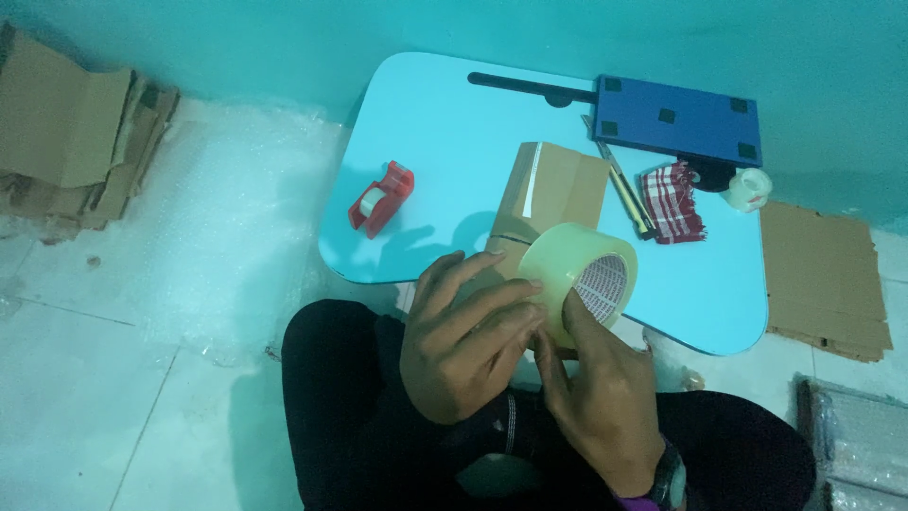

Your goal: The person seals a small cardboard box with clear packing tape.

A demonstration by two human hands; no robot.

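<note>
Both my hands hold a large roll of clear packing tape (579,272) above my lap. The fingers of my left hand (465,333) lie along the roll's outer band. My right hand (598,390) grips it from below, thumb pressed on the rim. Just behind the roll a small brown cardboard box (551,189) lies on a light blue lap table (445,123).
A red tape dispenser (381,196) sits at the table's left. A blue board (677,119), a checked cloth (671,201), a cutter (626,192) and a small tape roll (750,188) lie at its right. Flattened cardboard is piled at left (76,132) and right (823,279). Bubble wrap (232,218) covers the floor.
</note>
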